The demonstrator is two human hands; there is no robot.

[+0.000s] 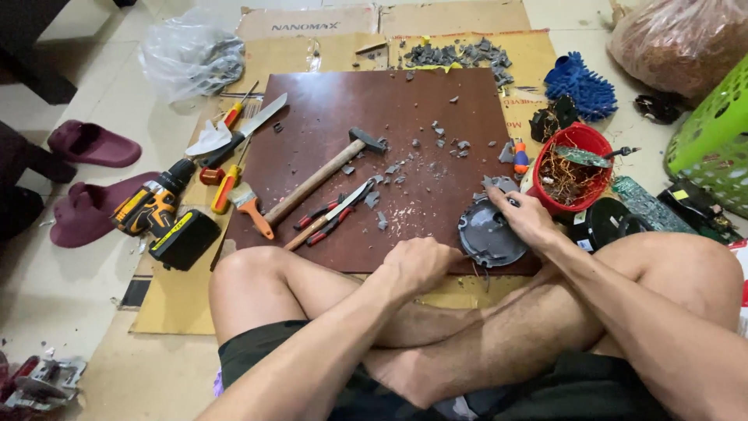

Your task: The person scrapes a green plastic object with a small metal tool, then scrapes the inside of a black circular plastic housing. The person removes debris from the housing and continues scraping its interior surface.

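Note:
I sit cross-legged on the floor in front of a dark brown board (389, 117). My right hand (527, 218) grips the far edge of a round grey plastic disc (487, 238) lying at the board's near right corner. My left hand (417, 265) is a closed fist just left of the disc, wrapped around a thin tool whose tip meets the disc's rim; most of the tool is hidden. Grey plastic chips (436, 148) are scattered over the board.
On the board lie a wooden-handled hammer (327, 175), red pliers (321, 220) and a paintbrush (251, 206). A yellow cordless drill (160, 214), screwdrivers (224, 187) and a knife (253, 123) lie left. A red bowl of copper wire (576, 168) and a green basket (713, 129) stand right.

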